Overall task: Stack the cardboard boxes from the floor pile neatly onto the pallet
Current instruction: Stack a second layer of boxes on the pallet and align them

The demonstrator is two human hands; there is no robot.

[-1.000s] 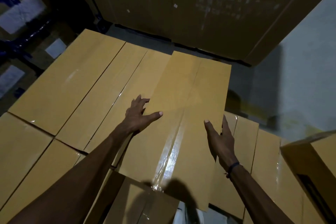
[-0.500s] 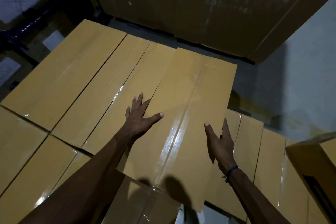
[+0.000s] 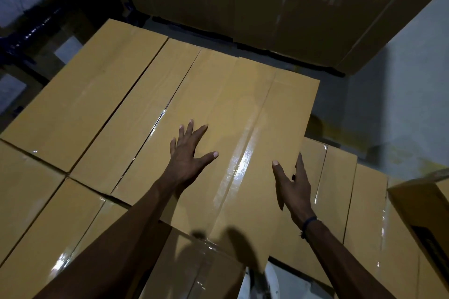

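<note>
A long taped cardboard box lies on top of the stacked layer of boxes, its near end over lower boxes. My left hand presses flat on its top near the left edge, fingers spread and straight. My right hand grips the box's right edge, thumb on top and fingers down the side. The pallet beneath the stack is hidden.
More boxes of the layer lie at left and right. A separate box sticks up at the right edge. A tall wall of large cartons stands behind, with grey floor at right.
The box has slid forward and left toward its neighbours. My left hand has moved from the box's left edge onto its top. My right hand keeps its hold.
</note>
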